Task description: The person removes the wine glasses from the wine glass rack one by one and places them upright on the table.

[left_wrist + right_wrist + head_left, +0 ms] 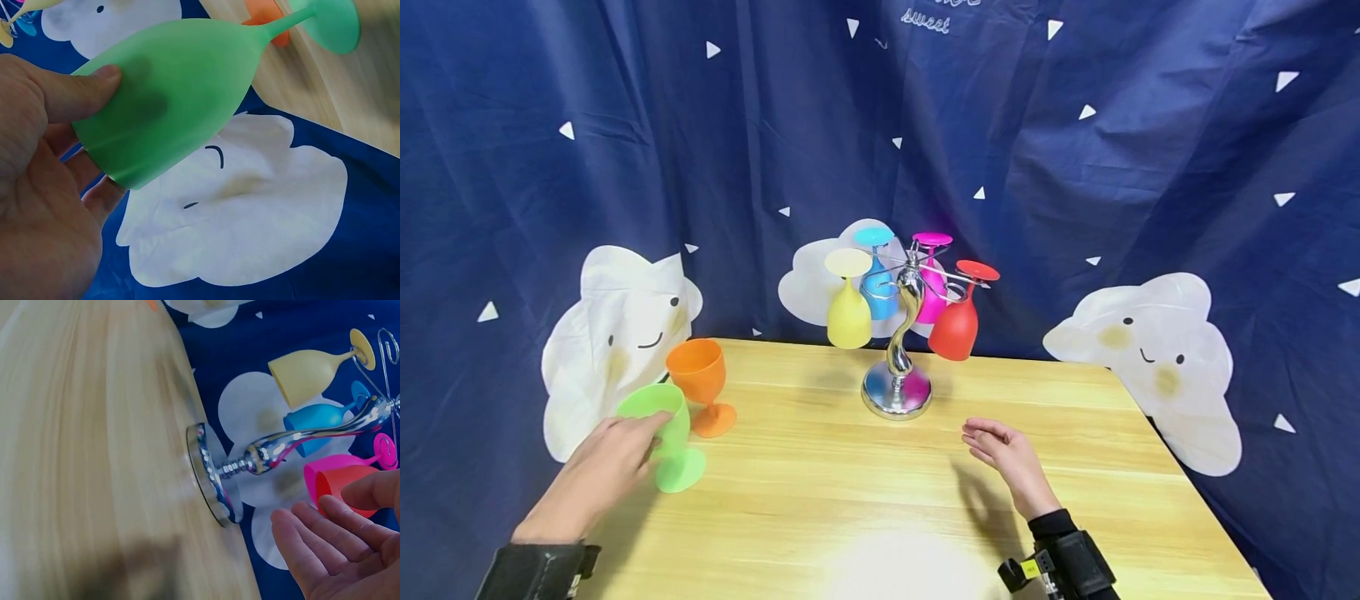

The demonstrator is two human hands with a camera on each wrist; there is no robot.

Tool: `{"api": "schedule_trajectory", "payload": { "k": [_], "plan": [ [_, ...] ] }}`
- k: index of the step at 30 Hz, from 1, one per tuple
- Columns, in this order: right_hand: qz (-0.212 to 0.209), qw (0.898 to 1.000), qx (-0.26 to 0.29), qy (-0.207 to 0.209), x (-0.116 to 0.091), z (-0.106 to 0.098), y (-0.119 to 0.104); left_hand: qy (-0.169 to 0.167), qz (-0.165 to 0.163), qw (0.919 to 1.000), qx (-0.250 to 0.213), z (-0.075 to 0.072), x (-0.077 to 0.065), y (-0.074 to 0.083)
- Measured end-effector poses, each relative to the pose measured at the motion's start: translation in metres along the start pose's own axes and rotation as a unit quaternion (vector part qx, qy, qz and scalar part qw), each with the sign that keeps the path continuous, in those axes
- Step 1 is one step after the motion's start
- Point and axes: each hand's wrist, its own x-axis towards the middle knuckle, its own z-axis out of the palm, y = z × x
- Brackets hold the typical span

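Observation:
My left hand [606, 467] grips a green plastic goblet [181, 94] by the rim side of its bowl, thumb on one face and fingers on the other. Whether its foot touches the table I cannot tell. Just beyond it an orange goblet [698, 372] stands upright. My right hand [1011, 467] hovers over the table with fingers extended and nothing in them, in front and to the right of a chrome glass rack [897, 392]. Upside down on that rack hang a yellow goblet [849, 315], a blue one [877, 287], a magenta one [932, 296] and a red one [955, 329].
The light wooden table [820, 500] ends at a dark blue curtain [737, 167] with white triangles and smiling clouds. Wire loops of the rack spread out from the top of its curved stem. The table's right edge slants toward the front right.

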Motion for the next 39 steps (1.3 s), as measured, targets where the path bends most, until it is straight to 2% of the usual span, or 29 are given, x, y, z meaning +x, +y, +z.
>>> {"api": "schedule_trajectory", "payload": {
  "k": [6,9,11,13,17,21,25,29,32,35,38,39],
  "plan": [
    [-0.018,0.999,-0.037,0.002,0.014,-0.015,-0.028,-0.013,-0.019,0.9997,0.0,-0.001,0.0,0.0],
    [-0.048,0.996,-0.074,0.018,0.025,-0.021,-0.049,-0.022,-0.032,0.9991,-0.015,-0.002,0.0,0.0],
    [-0.074,0.989,-0.121,0.03,0.032,-0.024,-0.064,-0.023,-0.036,0.9989,-0.018,-0.003,0.001,0.0],
    [-0.105,0.978,-0.173,0.041,0.039,-0.027,-0.079,-0.022,-0.036,0.9989,-0.021,-0.003,0.001,0.0],
    [-0.172,0.949,-0.258,0.056,0.056,-0.037,-0.106,0.0,-0.024,0.9996,-0.012,-0.005,0.004,0.003],
    [-0.225,0.917,-0.325,0.057,0.076,-0.046,-0.129,0.02,-0.019,0.9996,-0.012,-0.013,0.01,0.013],
    [-0.276,0.868,-0.407,0.063,0.101,-0.051,-0.145,0.027,-0.012,0.9991,-0.031,-0.02,0.022,0.036],
    [-0.315,0.823,-0.469,0.061,0.127,-0.053,-0.152,0.034,0.004,0.9979,-0.055,-0.016,0.03,0.063],
    [-0.336,0.796,-0.501,0.053,0.141,-0.05,-0.152,0.023,0.008,0.9971,-0.072,-0.008,0.032,0.084],
    [-0.366,0.766,-0.527,0.05,0.15,-0.046,-0.153,-0.011,-0.01,0.9958,-0.09,-0.001,0.033,0.103],
    [-0.386,0.748,-0.538,0.051,0.153,-0.041,-0.154,-0.037,-0.026,0.994,-0.1,0.007,0.032,0.117],
    [-0.391,0.745,-0.538,0.052,0.154,-0.04,-0.155,-0.042,-0.03,0.9935,-0.102,0.01,0.031,0.121]
  ]
}}
